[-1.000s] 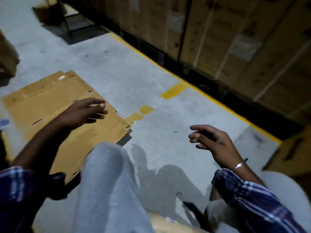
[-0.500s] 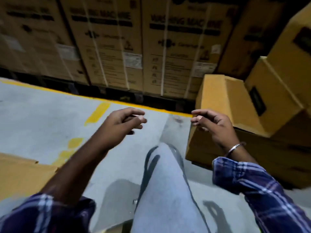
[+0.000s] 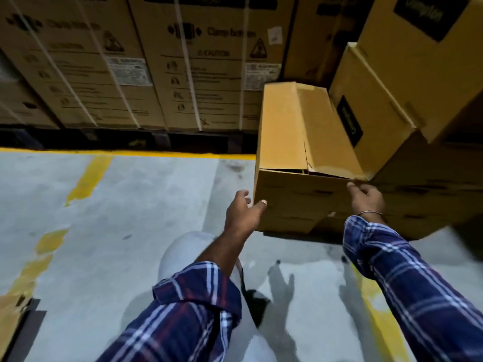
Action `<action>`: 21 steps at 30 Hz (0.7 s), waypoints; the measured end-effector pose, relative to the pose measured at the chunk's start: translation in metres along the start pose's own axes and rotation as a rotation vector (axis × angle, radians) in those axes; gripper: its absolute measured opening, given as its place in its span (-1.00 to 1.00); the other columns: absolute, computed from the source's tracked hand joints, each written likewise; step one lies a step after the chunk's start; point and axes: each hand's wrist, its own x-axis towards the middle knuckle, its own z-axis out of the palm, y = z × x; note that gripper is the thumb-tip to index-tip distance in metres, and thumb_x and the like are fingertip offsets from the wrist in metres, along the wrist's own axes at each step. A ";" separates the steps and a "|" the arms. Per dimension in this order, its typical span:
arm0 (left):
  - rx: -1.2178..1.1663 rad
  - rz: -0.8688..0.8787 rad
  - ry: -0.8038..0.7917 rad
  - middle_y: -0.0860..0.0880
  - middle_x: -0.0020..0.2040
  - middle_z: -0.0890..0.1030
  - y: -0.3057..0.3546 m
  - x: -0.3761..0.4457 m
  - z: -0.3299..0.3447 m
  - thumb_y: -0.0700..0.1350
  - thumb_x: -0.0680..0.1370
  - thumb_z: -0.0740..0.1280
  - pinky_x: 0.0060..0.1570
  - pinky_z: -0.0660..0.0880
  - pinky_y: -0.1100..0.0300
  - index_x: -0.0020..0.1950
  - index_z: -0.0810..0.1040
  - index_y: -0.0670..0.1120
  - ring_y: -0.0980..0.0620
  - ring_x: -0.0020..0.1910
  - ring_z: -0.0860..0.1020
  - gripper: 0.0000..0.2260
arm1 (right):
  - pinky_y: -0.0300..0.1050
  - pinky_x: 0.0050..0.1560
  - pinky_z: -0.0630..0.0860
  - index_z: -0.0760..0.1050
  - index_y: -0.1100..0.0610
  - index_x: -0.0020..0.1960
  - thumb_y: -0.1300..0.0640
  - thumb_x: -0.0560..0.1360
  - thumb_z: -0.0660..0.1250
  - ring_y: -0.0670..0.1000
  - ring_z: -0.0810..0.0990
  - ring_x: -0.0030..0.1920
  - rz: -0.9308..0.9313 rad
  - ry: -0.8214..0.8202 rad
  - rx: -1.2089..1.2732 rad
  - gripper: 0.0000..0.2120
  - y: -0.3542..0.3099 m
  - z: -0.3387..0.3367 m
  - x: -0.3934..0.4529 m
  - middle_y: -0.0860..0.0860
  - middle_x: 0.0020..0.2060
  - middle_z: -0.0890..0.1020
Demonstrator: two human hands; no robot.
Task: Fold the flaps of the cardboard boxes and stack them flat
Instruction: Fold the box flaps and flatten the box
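Note:
A tan cardboard box point(image 3: 285, 131) lies on top of a low pile of boxes at the right, its top flaps folded shut with a slit between them. My left hand point(image 3: 243, 212) is at the box's near left corner, thumb tip on the front face and fingers straight along the left side. My right hand point(image 3: 366, 197) is at the near right corner, fingers curled over the top edge and pinching it. A stack of flattened cardboard point(image 3: 10, 322) shows only as a corner at the bottom left.
Large strapped cartons point(image 3: 183, 61) on pallets line the back behind a yellow floor line point(image 3: 130, 152). More tan boxes point(image 3: 386, 108) lean at the upper right, touching the one I hold. My grey-trousered knee point(image 3: 188, 252) is below my left hand. Grey concrete floor point(image 3: 130, 205) spreads to the left.
My view swung right, away from the flattened stack. Both hands moved forward from mid-air to the tan box; the right now pinches its top edge and the left touches its corner.

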 end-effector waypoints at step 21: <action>-0.280 -0.024 0.026 0.05 0.61 0.20 0.001 0.119 0.054 0.22 0.55 0.43 0.31 0.37 0.04 0.65 0.13 0.15 -0.03 0.53 0.28 -0.24 | 0.12 0.21 0.59 0.14 -0.04 0.62 -0.14 0.58 0.36 0.12 0.46 0.32 0.155 0.041 0.296 -0.29 -0.008 0.072 0.030 0.03 0.48 0.30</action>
